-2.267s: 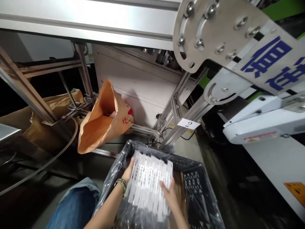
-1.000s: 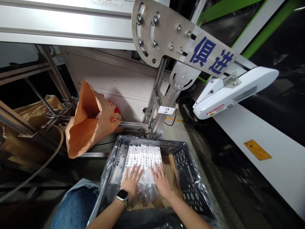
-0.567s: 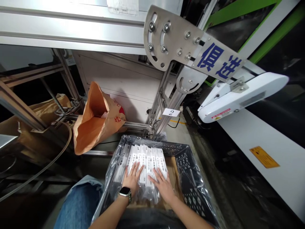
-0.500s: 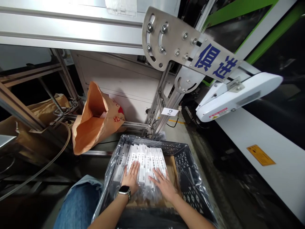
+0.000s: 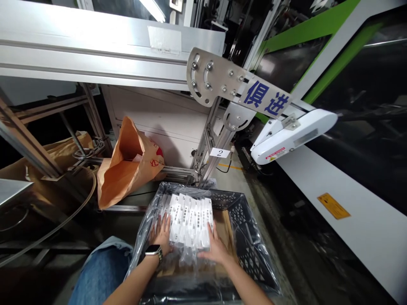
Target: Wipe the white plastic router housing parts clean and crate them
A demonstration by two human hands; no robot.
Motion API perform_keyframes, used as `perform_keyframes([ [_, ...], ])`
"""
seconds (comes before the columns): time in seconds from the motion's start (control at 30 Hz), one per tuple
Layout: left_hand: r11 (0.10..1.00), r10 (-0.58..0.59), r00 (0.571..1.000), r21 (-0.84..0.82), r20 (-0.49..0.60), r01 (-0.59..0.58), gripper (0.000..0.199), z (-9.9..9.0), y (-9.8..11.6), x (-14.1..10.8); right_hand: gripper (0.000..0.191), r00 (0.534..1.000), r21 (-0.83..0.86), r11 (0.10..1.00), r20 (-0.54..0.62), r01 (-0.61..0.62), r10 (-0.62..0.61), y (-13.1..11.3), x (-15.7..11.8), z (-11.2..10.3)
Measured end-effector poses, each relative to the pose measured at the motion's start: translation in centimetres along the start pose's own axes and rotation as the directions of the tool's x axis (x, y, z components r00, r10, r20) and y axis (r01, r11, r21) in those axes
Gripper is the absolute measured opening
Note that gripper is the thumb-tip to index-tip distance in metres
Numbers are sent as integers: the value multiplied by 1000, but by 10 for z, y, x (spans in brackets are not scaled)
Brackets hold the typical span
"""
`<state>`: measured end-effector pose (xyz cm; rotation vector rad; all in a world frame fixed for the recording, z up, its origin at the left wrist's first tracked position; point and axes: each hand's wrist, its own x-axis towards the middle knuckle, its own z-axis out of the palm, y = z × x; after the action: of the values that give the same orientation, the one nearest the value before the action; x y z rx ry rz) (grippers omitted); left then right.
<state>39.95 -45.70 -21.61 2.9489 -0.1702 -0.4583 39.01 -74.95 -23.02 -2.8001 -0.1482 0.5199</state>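
Observation:
Several white slotted parts [image 5: 190, 218] stand side by side in a row, with clear plastic at their near ends. They sit in a black crate [image 5: 251, 237] lined with clear plastic film. My left hand [image 5: 162, 235], with a watch on its wrist, rests with fingers spread on the left end of the row. My right hand [image 5: 218, 248] lies against the right end, its fingers pointing up along the outermost part and the thumb apart. Both hands touch the row; neither is wrapped around a part.
Brown cardboard [image 5: 227, 231] lines the crate floor. An open brown paper bag [image 5: 127, 169] stands behind it to the left. A metal post with a number label [image 5: 220, 153] rises behind the crate, below a white machine arm [image 5: 295, 135]. A hose [image 5: 79, 205] curves at the left.
My hands have moved apart, from on top of the parts to the two ends of the row. The parts look more closely lined up. The view has tilted up slightly.

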Motion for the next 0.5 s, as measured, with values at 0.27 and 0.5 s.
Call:
perform_keyframes([
  [0.27,955,296,948,-26,118,-295,86,-6,21,-8,103,998,-224,973,-24,-58,54,7,3,-7],
  [0.5,927,358,914,-191,193,-323,88,-33,23,-1,110,998,-167,985,-34,-54,49,16,-1,-7],
])
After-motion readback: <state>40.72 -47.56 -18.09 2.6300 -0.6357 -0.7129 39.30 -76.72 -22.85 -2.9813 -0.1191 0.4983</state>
